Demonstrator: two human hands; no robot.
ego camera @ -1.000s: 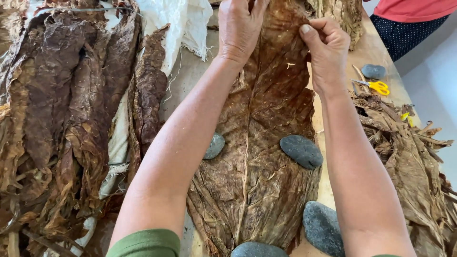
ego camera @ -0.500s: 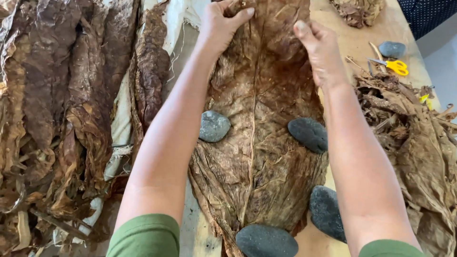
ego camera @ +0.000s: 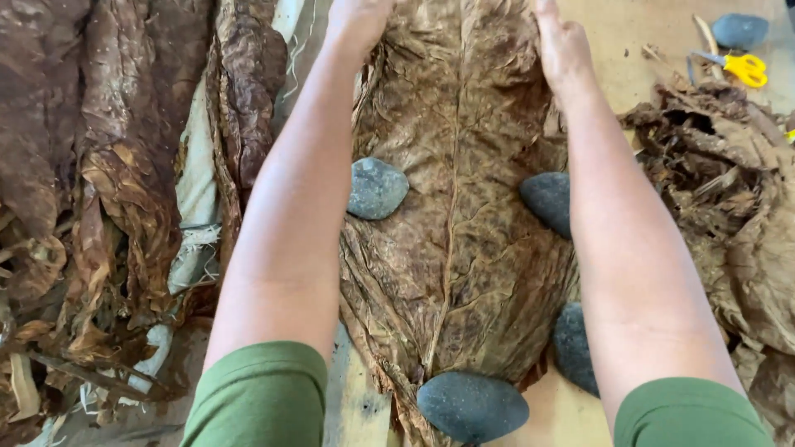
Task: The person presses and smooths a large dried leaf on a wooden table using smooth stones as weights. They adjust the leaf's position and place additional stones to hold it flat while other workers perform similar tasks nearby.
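Observation:
A large brown dried leaf (ego camera: 455,124) lies spread flat on the wooden table (ego camera: 638,33), midrib running toward me. Grey stones weigh it down: one on its left part (ego camera: 377,188), one on its right (ego camera: 546,201), one at the near tip (ego camera: 472,406) and one at the near right edge (ego camera: 571,348). My left hand (ego camera: 358,21) rests at the leaf's far left edge and my right hand (ego camera: 563,45) at its far right edge. The top of the frame cuts off the fingers of both hands.
A heap of dark dried leaves (ego camera: 108,165) on a white cloth (ego camera: 195,190) fills the left side. Crumpled leaf scraps (ego camera: 729,190) are piled on the right. Yellow-handled scissors (ego camera: 745,66) and another grey stone (ego camera: 739,29) lie at the far right.
The view has dropped toward me, so both hands now sit at the top edge with fingers out of frame. The hands stay at the leaf's far edges; the stones have not shifted on it.

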